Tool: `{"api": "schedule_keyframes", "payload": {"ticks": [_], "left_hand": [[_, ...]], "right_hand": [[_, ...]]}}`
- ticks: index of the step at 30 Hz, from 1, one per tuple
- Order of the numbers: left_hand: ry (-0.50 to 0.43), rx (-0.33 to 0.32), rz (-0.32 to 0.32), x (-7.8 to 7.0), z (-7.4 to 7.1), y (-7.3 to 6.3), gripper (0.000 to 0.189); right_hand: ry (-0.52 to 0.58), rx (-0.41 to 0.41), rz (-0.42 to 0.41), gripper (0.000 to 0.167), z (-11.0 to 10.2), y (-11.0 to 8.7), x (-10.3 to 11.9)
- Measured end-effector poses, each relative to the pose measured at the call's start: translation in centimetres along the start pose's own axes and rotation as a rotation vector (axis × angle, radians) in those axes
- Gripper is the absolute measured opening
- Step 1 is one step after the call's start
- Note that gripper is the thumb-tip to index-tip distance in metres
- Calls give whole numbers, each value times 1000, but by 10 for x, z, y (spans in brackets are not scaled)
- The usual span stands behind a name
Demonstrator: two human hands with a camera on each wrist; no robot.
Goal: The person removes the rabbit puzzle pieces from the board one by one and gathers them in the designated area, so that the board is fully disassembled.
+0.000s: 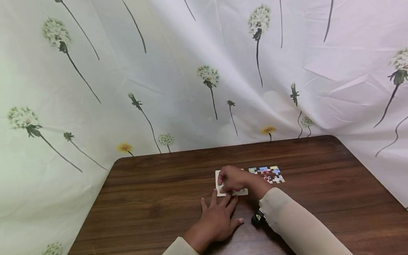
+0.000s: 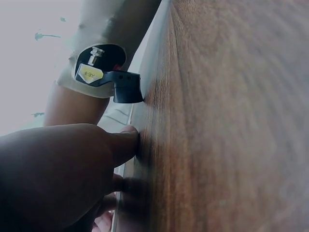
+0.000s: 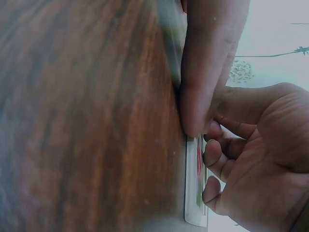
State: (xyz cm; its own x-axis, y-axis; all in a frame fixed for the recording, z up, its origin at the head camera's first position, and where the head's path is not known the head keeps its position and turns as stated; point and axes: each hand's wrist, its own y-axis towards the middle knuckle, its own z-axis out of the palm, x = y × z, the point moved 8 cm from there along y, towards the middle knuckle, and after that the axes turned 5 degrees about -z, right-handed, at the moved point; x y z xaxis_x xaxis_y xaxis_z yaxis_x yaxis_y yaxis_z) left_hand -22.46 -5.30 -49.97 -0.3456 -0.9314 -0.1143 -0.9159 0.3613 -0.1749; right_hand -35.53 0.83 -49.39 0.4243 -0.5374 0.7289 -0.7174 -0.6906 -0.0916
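A small white-bordered puzzle board (image 1: 245, 192) lies on the table. My right hand (image 1: 234, 178) is over it, fingers bent down; in the right wrist view several fingertips (image 3: 211, 152) meet its printed surface. A finger of the other hand hides the ends of the right thumb and index there, so I cannot tell whether they pinch a piece. My left hand (image 1: 217, 219) rests on the table with fingers spread, its longest fingertips at the board's near edge. In the left wrist view the left thumb (image 2: 123, 145) lies against the tabletop.
Several colourful jigsaw pieces (image 1: 266, 174) lie close together just right of the board. The dark wood table (image 1: 154, 229) ends at a white curtain (image 1: 178, 85) printed with dandelions. Black camera mounts (image 1: 258, 219) are strapped at the wrists, close above the tabletop.
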Motion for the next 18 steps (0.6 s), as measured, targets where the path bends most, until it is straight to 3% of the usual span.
{"api": "schedule_keyframes", "payload": {"ticks": [13,18], "left_hand": [[-17,8,4,1,-1,0,73],[-21,13,4,0,-1,-1,72]], "right_hand": [[120,-6,-71,16,-3,0,3],[103,9,-87,14,-6,-2,4]]}}
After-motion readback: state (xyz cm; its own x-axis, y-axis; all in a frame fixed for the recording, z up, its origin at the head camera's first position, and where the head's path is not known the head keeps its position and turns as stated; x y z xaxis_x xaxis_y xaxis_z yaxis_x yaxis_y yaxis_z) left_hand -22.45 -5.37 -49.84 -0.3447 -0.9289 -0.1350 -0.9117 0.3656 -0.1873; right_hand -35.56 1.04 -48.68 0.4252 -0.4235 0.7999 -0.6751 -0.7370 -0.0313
